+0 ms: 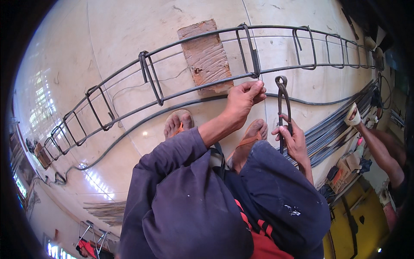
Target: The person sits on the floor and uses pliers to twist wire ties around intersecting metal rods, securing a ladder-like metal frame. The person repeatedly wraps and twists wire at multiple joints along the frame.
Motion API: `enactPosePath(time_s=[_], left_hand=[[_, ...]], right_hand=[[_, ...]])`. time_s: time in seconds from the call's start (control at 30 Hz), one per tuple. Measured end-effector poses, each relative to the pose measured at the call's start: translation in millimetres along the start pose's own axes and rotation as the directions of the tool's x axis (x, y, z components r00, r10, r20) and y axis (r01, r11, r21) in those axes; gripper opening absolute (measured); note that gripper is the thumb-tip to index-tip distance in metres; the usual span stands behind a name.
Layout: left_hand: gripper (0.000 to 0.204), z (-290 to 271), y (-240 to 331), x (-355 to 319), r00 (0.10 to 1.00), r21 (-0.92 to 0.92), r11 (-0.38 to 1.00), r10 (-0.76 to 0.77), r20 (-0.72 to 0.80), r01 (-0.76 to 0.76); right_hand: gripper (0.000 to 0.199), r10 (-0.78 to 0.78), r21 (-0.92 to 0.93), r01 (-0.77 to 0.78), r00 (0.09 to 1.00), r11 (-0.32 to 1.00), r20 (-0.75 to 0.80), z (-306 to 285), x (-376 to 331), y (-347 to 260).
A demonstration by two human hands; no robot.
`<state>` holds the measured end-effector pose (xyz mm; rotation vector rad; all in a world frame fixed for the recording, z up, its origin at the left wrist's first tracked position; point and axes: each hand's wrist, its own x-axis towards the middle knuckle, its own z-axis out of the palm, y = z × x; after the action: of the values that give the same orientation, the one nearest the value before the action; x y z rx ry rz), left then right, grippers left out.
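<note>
A long rebar cage [183,93] of two visible long bars with square stirrups runs across the floor in front of me. My left hand [246,101] is just below the near bar, beside a stirrup [254,56]. Its thumb and fingertips are pinched together; whatever they hold, if anything, is too small to make out. In my right hand [295,140] is a pair of dark end-cutting pincers [283,88], gripped by the handles with the head pointing up toward the cage. The pincers' head is apart from the bars.
A rough reddish-brown block [207,56] lies under the cage. A dark bar [159,114] curves along the floor nearer my feet. To the right are a bundle of steel rods [323,138], a cardboard box [342,176] and another person's leg [379,149]. Thin rods [105,211] lie lower left.
</note>
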<state>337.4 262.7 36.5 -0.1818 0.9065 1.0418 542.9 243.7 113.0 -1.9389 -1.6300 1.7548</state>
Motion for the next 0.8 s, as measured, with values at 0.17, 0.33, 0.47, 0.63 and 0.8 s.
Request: enactPosePath(time_s=[0.17, 0.33, 0.47, 0.63, 0.8], left_hand=[[0.03, 0.1, 2.7, -7.3, 1.0, -0.104, 0.994, -0.019, 0.01, 0.02], [0.028, -7.3, 0.7, -2.8, 0.999, -0.011, 0.999, -0.032, 0.026, 0.033], [0.024, -9.3, -0.4, -0.1, 0.999, 0.009, 0.999, -0.043, 0.009, 0.043], [0.025, -9.0, 0.4, -3.7, 1.0, 0.026, 0.999, -0.019, 0.016, 0.018], [0.025, -13.2, -4.2, 0.6, 0.998, 0.083, 0.995, 0.05, 0.049, -0.054]], right_hand=[[0.04, -0.064, -0.256, 0.065, 0.998, 0.965, 0.012, -3.9, 6.8, -31.6], [0.038, -0.046, -0.405, 0.055, 0.998, 0.912, 0.032, -10.2, 1.9, -63.7], [0.041, -0.051, -0.546, 0.067, 0.998, 0.835, 0.044, -15.9, -3.5, -75.6], [0.045, 0.147, -0.477, -0.075, 0.982, 0.876, 0.116, -20.8, -6.9, -98.4], [0.047, 0.284, -0.313, -0.217, 0.941, 0.925, 0.186, -14.2, -6.6, -117.3]])
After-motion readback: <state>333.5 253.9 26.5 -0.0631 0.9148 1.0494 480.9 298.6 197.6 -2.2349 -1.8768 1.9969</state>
